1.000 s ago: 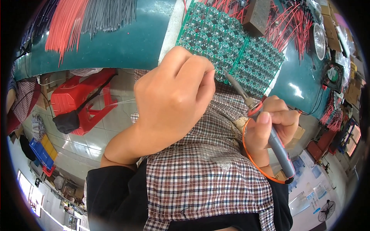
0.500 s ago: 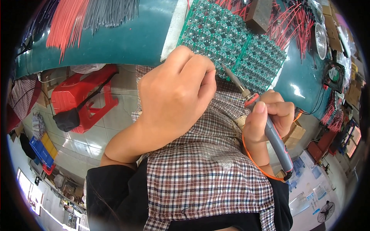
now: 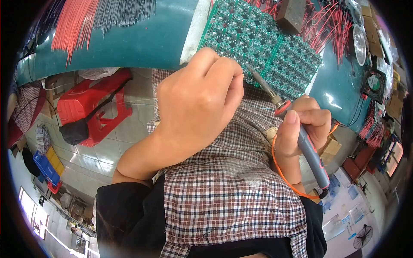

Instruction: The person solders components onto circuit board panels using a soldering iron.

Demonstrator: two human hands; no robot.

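Note:
My right hand point(image 3: 301, 129) grips a grey soldering iron point(image 3: 312, 155) with a red collar, its handle slanting down to the right. The iron's metal tip points up and left, at the near edge of a green panel of small circuit boards point(image 3: 241, 32). Just left of that tip, my left hand point(image 3: 195, 96) is closed in a pinch, back of the hand upward. What its fingertips hold is hidden behind the hand. A thin pale strand shows on either side of the left hand, below the panel.
A dark metal block point(image 3: 291, 17) rests on the panel's far side, beside red wires point(image 3: 329, 26). Bundles of red wires point(image 3: 74, 26) and grey wires point(image 3: 122, 15) lie on the green tabletop point(image 3: 142, 47). A small fan point(image 3: 373, 84) stands at right; a red stool point(image 3: 88, 107) is at left.
Both hands have shifted slightly to the right, the left one also a little upward. The soldering iron has moved with the right hand, its tip still near the panel's edge.

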